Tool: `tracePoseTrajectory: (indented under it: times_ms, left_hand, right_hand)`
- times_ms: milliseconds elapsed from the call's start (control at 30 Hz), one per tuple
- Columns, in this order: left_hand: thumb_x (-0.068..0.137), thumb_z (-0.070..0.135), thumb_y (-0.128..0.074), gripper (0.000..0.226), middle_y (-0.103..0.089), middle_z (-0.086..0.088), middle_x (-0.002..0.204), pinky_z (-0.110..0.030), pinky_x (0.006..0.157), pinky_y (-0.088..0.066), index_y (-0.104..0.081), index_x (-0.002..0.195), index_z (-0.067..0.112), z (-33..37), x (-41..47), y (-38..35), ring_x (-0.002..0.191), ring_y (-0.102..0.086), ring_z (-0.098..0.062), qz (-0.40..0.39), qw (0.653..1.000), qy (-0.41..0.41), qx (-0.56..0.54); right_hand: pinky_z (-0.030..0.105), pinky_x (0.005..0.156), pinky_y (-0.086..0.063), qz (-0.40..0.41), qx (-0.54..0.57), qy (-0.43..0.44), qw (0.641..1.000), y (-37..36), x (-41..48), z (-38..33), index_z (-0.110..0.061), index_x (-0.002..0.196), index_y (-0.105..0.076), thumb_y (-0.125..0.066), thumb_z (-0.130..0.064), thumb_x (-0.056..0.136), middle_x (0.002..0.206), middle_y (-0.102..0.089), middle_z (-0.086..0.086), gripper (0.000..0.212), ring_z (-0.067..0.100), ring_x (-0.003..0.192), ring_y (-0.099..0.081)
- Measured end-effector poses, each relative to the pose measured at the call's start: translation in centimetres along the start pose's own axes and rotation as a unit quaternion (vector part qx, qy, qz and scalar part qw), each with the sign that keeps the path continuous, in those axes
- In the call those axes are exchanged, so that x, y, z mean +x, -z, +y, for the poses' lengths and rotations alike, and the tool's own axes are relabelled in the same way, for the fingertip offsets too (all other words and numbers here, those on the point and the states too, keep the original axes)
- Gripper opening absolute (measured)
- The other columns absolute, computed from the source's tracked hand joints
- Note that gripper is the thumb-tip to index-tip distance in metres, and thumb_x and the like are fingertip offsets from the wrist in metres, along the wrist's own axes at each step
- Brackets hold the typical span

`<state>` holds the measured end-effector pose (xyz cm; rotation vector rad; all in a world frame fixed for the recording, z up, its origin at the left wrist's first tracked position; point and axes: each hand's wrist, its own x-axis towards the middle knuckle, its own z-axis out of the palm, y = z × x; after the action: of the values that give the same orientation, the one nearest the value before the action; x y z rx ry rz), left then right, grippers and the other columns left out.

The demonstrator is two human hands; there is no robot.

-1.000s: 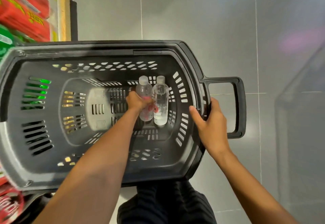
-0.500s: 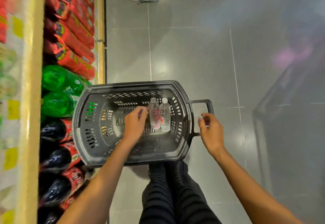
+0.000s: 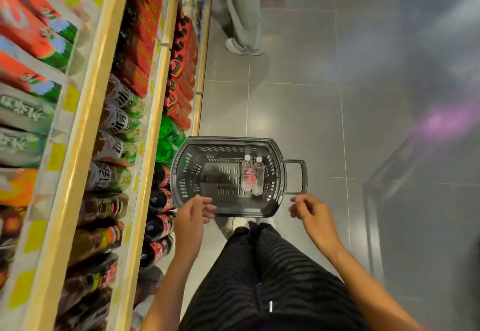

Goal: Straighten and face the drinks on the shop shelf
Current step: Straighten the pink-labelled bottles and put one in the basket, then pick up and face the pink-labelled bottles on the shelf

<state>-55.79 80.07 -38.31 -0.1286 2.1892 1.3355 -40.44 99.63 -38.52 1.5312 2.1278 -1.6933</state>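
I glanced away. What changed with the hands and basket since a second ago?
The left hand released the pink-labelled bottle and withdrew from the basket; the right hand let go of its rim. It and the clear bottle still lie side by side inside.
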Motion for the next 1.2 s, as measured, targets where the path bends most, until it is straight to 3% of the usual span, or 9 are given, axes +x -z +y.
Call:
tracePoseTrajectory:
  times_ms: [300,400,533,700,800,867,967,1067,1200]
  left_hand:
    - [0.099,0.012,-0.047,0.027,-0.07,-0.006,0.073,-0.026,0.059,-0.048,-0.068,0.083,0.013,-3.2,-6.6,2.9,0.064,-0.063,-0.02,0.097,0.992,0.07,-0.03]
    - [0.099,0.011,-0.048,0.025,-0.07,-0.006,0.074,-0.029,0.06,-0.048,-0.067,0.082,0.015,-4.8,-9.4,2.7,0.066,-0.064,-0.023,0.168,0.979,0.094,-0.06]
    - [0.101,0.012,-0.045,0.026,-0.07,-0.007,0.076,-0.03,0.061,-0.048,-0.067,0.086,0.013,-6.2,-14.4,0.4,0.068,-0.065,-0.024,0.267,0.945,0.135,-0.135]
    - [0.1,0.007,-0.044,0.028,-0.071,-0.003,0.077,-0.026,0.06,-0.05,-0.068,0.087,0.015,-6.6,-20.7,-4.6,0.068,-0.067,-0.021,0.401,0.873,0.184,-0.207]
    - [0.099,0.003,-0.042,0.029,-0.071,-0.005,0.077,-0.025,0.059,-0.051,-0.067,0.09,0.012,-7.1,-23.9,-6.9,0.067,-0.067,-0.02,0.457,0.828,0.221,-0.238]
    - [0.1,0.004,-0.041,0.028,-0.071,-0.006,0.079,-0.024,0.059,-0.051,-0.067,0.092,0.01,-7.7,-25.9,-8.0,0.068,-0.067,-0.021,0.495,0.794,0.24,-0.258]
    - [0.101,0.004,-0.041,0.027,-0.071,-0.01,0.081,-0.034,0.065,-0.056,-0.067,0.095,0.007,-8.8,-28.9,-9.4,0.071,-0.068,-0.026,0.554,0.737,0.259,-0.289]
    - [0.1,0.004,-0.043,0.025,-0.071,-0.013,0.08,-0.037,0.065,-0.055,-0.068,0.095,0.004,-10.1,-32.1,-10.9,0.07,-0.068,-0.029,0.608,0.668,0.269,-0.334]
    - [0.101,0.008,-0.043,0.025,-0.071,-0.012,0.081,-0.031,0.063,-0.054,-0.067,0.095,0.007,-12.0,-37.6,-13.5,0.071,-0.067,-0.028,0.674,0.568,0.287,-0.375]
  right_hand:
    - [0.023,0.068,-0.049,-0.168,-0.114,0.092,0.975,-1.5,1.3,-3.9,-0.014,0.081,-0.065,-0.049,-0.012,0.097,0.069,-0.066,0.001,0.022,0.011,0.065,-0.06]
    - [0.029,0.07,-0.049,-0.251,-0.183,0.145,0.94,-2.4,1.6,-5.4,-0.004,0.084,-0.066,-0.048,-0.017,0.099,0.076,-0.07,0.01,0.027,0.011,0.069,-0.065]
    - [0.041,0.074,-0.051,-0.352,-0.248,0.207,0.879,-2.9,1.3,-7.1,-0.008,0.094,-0.066,-0.05,-0.014,0.098,0.081,-0.07,0.013,0.018,0.029,0.075,-0.066]
    - [0.014,0.061,-0.046,-0.433,-0.285,0.231,0.824,-3.5,0.0,-7.7,-0.012,0.092,-0.065,-0.055,-0.009,0.095,0.078,-0.067,0.007,0.01,0.012,0.066,-0.06]
    - [0.01,0.051,-0.042,-0.48,-0.297,0.232,0.792,-4.7,-1.5,-7.3,-0.006,0.092,-0.064,-0.054,0.0,0.093,0.069,-0.063,0.008,0.011,0.0,0.052,-0.055]
    - [0.012,0.054,-0.045,-0.517,-0.316,0.247,0.756,-5.9,-2.8,-6.9,-0.007,0.088,-0.063,-0.053,0.002,0.093,0.068,-0.063,0.007,0.014,-0.002,0.051,-0.056]
    - [0.037,0.071,-0.052,-0.572,-0.342,0.251,0.702,-7.7,-5.3,-6.0,-0.009,0.085,-0.061,-0.051,0.006,0.093,0.073,-0.064,0.012,0.019,0.022,0.067,-0.061]
    - [0.033,0.067,-0.052,-0.607,-0.369,0.247,0.659,-9.5,-8.7,-4.5,-0.009,0.082,-0.061,-0.048,0.01,0.092,0.072,-0.063,0.013,0.025,0.027,0.069,-0.06]
    - [0.037,0.075,-0.054,-0.649,-0.422,0.327,0.542,-10.8,-15.2,-0.6,-0.014,0.086,-0.063,-0.053,0.0,0.093,0.074,-0.069,0.008,0.019,0.026,0.073,-0.069]
